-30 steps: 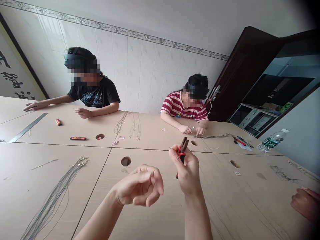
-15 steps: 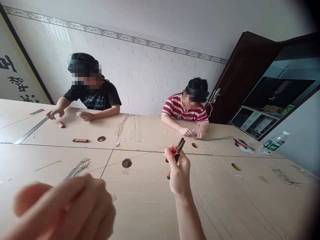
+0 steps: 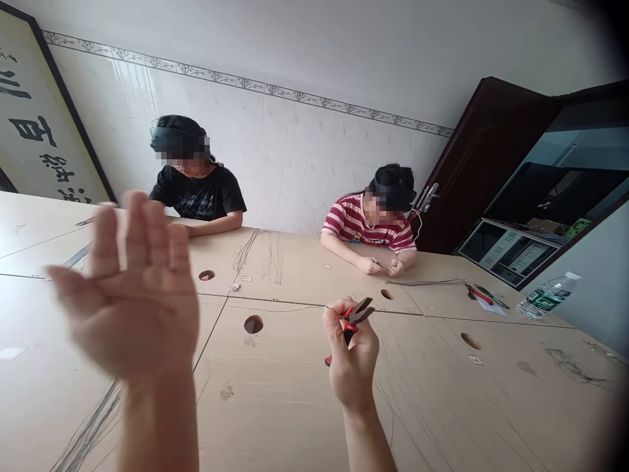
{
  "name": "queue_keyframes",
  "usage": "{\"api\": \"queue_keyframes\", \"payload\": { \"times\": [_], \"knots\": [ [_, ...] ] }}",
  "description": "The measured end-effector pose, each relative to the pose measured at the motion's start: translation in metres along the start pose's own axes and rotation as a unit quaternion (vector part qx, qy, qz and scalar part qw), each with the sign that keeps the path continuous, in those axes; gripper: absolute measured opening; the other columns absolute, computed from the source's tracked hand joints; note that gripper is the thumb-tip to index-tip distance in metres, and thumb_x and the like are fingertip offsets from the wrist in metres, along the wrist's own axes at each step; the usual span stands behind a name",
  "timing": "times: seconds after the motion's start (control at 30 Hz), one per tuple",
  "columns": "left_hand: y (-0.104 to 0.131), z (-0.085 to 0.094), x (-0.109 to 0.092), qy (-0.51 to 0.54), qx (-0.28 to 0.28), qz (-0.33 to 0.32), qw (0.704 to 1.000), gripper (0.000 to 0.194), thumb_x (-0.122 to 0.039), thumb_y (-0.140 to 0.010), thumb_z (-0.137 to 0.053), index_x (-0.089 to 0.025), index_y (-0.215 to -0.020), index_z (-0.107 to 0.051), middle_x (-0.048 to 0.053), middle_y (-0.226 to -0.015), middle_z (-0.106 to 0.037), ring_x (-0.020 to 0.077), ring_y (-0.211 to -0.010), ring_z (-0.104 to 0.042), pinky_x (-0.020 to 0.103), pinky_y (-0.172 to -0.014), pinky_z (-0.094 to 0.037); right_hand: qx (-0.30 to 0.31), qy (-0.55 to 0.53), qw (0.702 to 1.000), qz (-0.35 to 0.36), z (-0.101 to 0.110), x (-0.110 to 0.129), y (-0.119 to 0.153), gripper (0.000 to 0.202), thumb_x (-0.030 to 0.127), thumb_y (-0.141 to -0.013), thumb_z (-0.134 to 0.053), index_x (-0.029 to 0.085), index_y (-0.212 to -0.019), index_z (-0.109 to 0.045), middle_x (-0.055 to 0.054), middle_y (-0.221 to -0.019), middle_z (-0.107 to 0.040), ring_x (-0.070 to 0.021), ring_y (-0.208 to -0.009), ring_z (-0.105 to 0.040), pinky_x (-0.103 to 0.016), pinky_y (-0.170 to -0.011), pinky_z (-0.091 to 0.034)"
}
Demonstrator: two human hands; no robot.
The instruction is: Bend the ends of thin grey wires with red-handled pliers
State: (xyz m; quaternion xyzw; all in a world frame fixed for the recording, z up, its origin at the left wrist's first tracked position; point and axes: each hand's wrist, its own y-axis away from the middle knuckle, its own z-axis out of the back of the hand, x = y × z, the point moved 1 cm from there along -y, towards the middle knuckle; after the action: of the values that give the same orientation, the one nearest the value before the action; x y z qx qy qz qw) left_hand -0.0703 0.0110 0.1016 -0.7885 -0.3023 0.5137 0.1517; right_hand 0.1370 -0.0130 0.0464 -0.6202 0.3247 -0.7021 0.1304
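Over the table (image 3: 275,406), the right hand (image 3: 354,367) is wrapped round red-handled pliers (image 3: 358,316), tips parted and pointing up and rightward; its thumb and finger pinch a thin wire (image 3: 295,310). That wire stretches crosswise, leftward toward the left hand (image 3: 140,314), spread palm-up and seemingly bare; its far end is unclear. A wire bundle (image 3: 93,426) lies lower left.

Soft bright light, glare on wall tiles (image 3: 132,88), blurred left grip (image 3: 137,308), dark right-hand corners
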Motion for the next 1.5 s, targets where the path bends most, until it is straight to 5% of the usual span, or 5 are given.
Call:
{"api": "queue_keyframes", "payload": {
  "times": [0.1, 0.37, 0.87, 1.07, 1.5],
  "knots": [
    [-0.02, -0.019, 0.027, 0.155, -0.11, -0.042, 0.981, 0.052, -0.05, -0.102, -0.026, -0.019, -0.107, -0.068, 0.007, -0.13, -0.067, 0.0219, -0.13, -0.054, 0.041, -0.113, -0.04, 0.003, 0.013, 0.999, 0.033, 0.003, 0.003, 0.001, 0.023, 0.028, -0.096, -0.05, 0.021, -0.075, -0.047, 0.003, -0.069, -0.042, -0.0123, -0.061, -0.04, -0.026, -0.057, -0.035],
    [0.001, -0.029, 0.1, 0.101, 0.027, 0.207, 0.973, 0.048, -0.052, -0.098, -0.043, -0.012, -0.105, -0.07, 0.019, -0.136, -0.061, 0.0266, -0.129, -0.055, 0.045, -0.113, -0.037, 0.038, 0.044, 0.998, 0.04, 0.01, 0.001, -0.002, 0.021, 0.026, -0.097, -0.05, 0.022, -0.077, -0.048, 0.004, -0.067, -0.041, -0.0117, -0.057, -0.038, -0.026, -0.054, -0.031],
    [0.05, -0.033, 0.08, -0.01, 0.38, 0.375, 0.846, 0.058, -0.056, -0.098, -0.04, -0.009, -0.104, -0.072, 0.018, -0.105, -0.074, 0.0259, -0.094, -0.07, 0.041, -0.088, -0.054, 0.048, 0.07, 0.996, 0.039, 0.011, -0.006, -0.006, 0.02, 0.029, -0.096, -0.051, 0.022, -0.077, -0.048, 0.003, -0.068, -0.046, -0.0127, -0.059, -0.044, -0.026, -0.057, -0.036],
    [0.058, -0.028, 0.082, -0.025, 0.44, 0.438, 0.783, 0.063, -0.06, -0.097, -0.033, -0.009, -0.106, -0.069, 0.02, -0.102, -0.075, 0.0096, -0.039, -0.057, 0.023, -0.044, -0.044, 0.036, 0.074, 0.996, 0.028, 0.012, -0.007, -0.008, 0.023, 0.03, -0.096, -0.051, 0.022, -0.075, -0.048, 0.004, -0.065, -0.043, -0.0113, -0.055, -0.04, -0.025, -0.053, -0.034],
    [0.098, -0.04, 0.067, 0.182, 0.538, 0.511, 0.645, 0.079, -0.082, -0.079, -0.039, -0.012, -0.071, -0.072, 0.01, -0.053, -0.064, 0.0143, -0.034, -0.047, 0.025, -0.032, -0.028, 0.018, 0.054, 0.998, -0.025, 0.009, -0.014, -0.008, 0.023, 0.035, -0.094, -0.052, 0.021, -0.076, -0.05, 0.003, -0.065, -0.044, -0.0123, -0.058, -0.04, -0.025, -0.055, -0.034]
  ]
}}
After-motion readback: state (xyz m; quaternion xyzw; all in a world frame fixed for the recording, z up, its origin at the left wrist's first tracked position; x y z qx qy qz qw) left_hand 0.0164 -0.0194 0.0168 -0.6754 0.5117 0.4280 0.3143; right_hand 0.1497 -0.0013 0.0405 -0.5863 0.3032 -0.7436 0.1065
